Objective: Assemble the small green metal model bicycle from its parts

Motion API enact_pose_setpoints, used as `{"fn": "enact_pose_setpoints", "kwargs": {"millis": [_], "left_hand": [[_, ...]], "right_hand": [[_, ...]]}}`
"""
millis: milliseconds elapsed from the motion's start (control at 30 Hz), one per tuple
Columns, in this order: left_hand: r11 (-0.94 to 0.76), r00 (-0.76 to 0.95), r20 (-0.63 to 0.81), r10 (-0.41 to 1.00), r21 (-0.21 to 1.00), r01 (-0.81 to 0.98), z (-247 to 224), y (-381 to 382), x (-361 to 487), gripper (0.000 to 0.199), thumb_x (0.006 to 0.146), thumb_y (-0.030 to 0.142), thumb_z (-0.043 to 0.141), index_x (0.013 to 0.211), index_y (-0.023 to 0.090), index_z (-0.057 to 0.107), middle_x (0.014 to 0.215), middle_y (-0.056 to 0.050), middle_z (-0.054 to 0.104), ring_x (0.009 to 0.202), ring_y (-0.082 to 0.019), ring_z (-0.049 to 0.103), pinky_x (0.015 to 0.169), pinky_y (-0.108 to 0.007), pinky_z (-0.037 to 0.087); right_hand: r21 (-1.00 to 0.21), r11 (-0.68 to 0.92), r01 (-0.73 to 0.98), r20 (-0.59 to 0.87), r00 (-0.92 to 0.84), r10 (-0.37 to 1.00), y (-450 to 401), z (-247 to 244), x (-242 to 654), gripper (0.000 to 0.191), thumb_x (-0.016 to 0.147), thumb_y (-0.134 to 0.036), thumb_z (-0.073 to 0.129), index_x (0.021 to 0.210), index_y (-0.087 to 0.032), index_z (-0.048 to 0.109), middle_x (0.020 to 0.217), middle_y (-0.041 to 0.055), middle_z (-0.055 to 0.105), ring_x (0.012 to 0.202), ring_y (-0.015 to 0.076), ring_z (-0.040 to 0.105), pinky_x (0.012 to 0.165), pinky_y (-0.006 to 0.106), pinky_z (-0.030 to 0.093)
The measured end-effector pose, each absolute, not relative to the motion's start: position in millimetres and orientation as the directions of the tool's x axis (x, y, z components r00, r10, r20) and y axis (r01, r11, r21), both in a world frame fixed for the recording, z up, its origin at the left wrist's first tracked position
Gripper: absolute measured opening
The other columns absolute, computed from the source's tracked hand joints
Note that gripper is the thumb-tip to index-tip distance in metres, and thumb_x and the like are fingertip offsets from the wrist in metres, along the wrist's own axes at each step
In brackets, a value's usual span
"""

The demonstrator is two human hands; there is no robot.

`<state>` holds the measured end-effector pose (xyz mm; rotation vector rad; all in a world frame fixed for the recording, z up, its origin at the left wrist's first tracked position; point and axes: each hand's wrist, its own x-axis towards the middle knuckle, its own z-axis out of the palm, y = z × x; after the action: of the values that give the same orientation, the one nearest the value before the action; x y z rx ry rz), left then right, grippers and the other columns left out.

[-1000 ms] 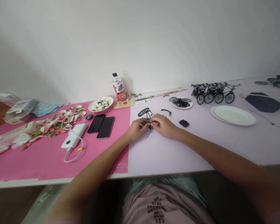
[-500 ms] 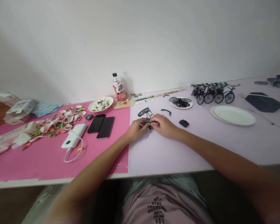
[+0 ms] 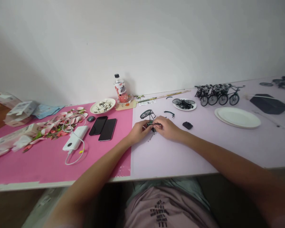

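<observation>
Between my two hands is a small dark model bicycle, only part of it built up, with one spoked wheel pointing away from me. My left hand pinches its frame from the left. The fingers of my right hand are closed at the frame's right side, around a thin dark part whose kind I cannot make out. My fingertips hide the middle of the bicycle. Below them, small grey pieces lie on the table. A curved dark strip and a small black block lie to the right.
A white plate of black parts sits behind my right hand. Several finished model bicycles stand farther right, behind stacked white plates. Left are two phones, a white power bank, a bowl and a bottle.
</observation>
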<state>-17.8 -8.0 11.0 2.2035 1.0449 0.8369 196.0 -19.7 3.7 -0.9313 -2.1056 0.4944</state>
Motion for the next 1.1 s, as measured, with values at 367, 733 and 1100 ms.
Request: {"fn": "enact_pose_setpoints", "kwargs": {"millis": [367, 733, 1100], "left_hand": [[-0.536, 0.503, 0.286, 0.816, 0.7, 0.472, 10.6, -7.6, -18.2, 0.034, 0.099, 0.042, 0.056, 0.113, 0.015, 0.071, 0.091, -0.006, 0.077, 0.066, -0.014, 0.063, 0.064, -0.024, 0.05], [-0.546, 0.512, 0.286, 0.81, 0.686, 0.481, 12.9, -7.7, -18.0, 0.033, 0.099, 0.04, 0.056, 0.111, 0.014, 0.073, 0.088, -0.006, 0.076, 0.066, -0.014, 0.064, 0.064, -0.025, 0.051], [-0.53, 0.506, 0.275, 0.818, 0.701, 0.476, 12.0, -7.4, -17.8, 0.035, 0.098, 0.039, 0.056, 0.114, 0.014, 0.073, 0.091, -0.007, 0.078, 0.067, -0.015, 0.066, 0.065, -0.025, 0.051]], "right_hand": [[-0.603, 0.657, 0.452, 0.484, -0.447, 0.752, -18.3, 1.5, 195.5, 0.008, 0.093, -0.015, 0.057, 0.092, -0.022, 0.063, 0.095, 0.0064, 0.064, 0.083, 0.0206, 0.058, 0.075, 0.034, 0.047], [-0.591, 0.664, 0.458, 0.48, -0.461, 0.746, -18.0, 1.3, 196.6, 0.008, 0.092, -0.016, 0.057, 0.087, -0.021, 0.06, 0.088, 0.004, 0.059, 0.078, 0.0196, 0.055, 0.074, 0.033, 0.044], [-0.595, 0.656, 0.466, 0.464, -0.467, 0.753, -18.9, 2.7, 195.8, 0.012, 0.092, -0.017, 0.057, 0.082, -0.022, 0.055, 0.086, 0.0025, 0.057, 0.077, 0.0192, 0.053, 0.074, 0.033, 0.042]]}}
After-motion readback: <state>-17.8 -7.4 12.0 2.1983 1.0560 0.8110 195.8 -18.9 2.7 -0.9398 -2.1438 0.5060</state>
